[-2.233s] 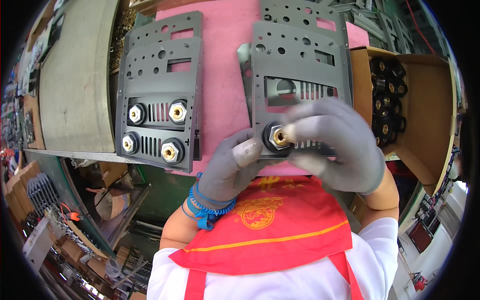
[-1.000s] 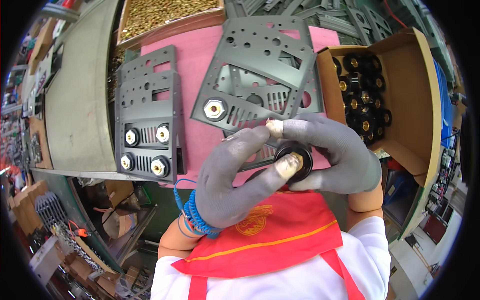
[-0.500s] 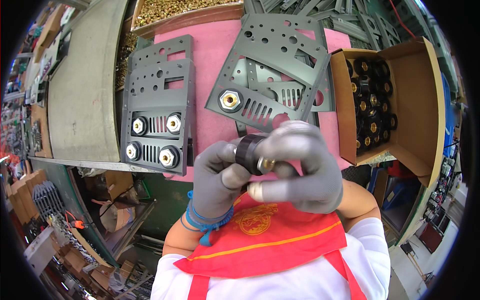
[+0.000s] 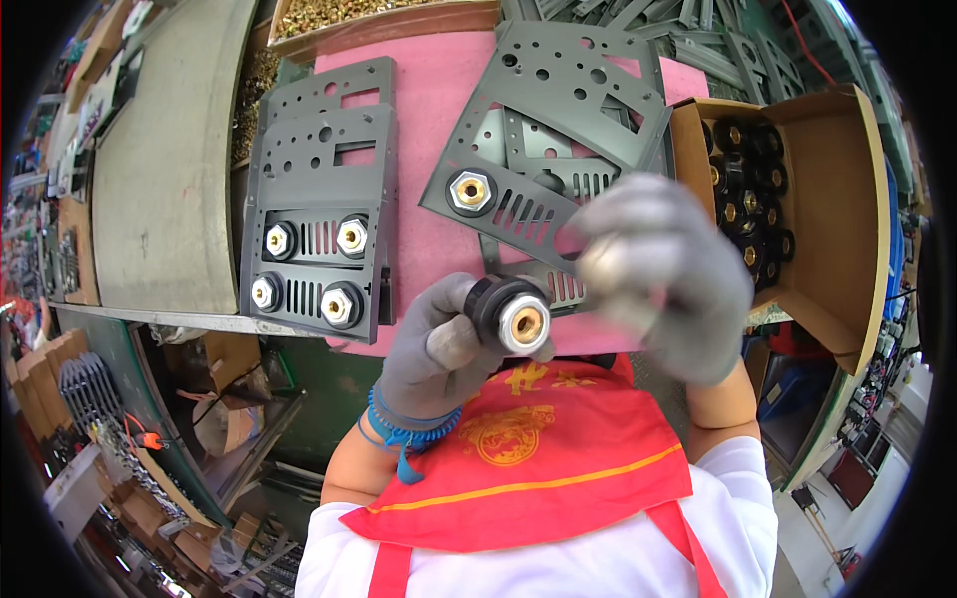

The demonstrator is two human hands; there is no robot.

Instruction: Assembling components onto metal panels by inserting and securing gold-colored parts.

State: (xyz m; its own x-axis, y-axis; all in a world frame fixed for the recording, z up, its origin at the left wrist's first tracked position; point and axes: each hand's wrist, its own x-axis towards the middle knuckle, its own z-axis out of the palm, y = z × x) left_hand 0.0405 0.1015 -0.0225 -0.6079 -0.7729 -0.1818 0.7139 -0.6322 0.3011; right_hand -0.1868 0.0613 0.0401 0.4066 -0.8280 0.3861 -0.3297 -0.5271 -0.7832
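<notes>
My left hand (image 4: 429, 349), gloved in grey, is closed around a black round panel socket (image 4: 490, 299). Its silver ring and brass centre face up toward me. Off to its right, my gloved right hand (image 4: 668, 279) is raised in front of the tilted grey metal panel (image 4: 558, 95); motion smears its fingers, so what they hold is unclear. One fitted socket with a hex nut (image 4: 471, 191) sits in that panel's near left corner. At left, overlapping grey panels (image 4: 299, 184) carry several sockets with silver nuts and brass centres.
Pink sheeting (image 4: 429, 110) covers the work surface. At right, an open cardboard box (image 4: 837, 199) holds several black sockets. A tray of small brass parts (image 4: 389, 15) stands at the back. Loose metal brackets (image 4: 688, 50) lie behind the panels, and a grey board (image 4: 169, 169) is at far left.
My right hand has left the socket and moved up and right. The socket, still in my left hand, has turned so its brass centre faces me.
</notes>
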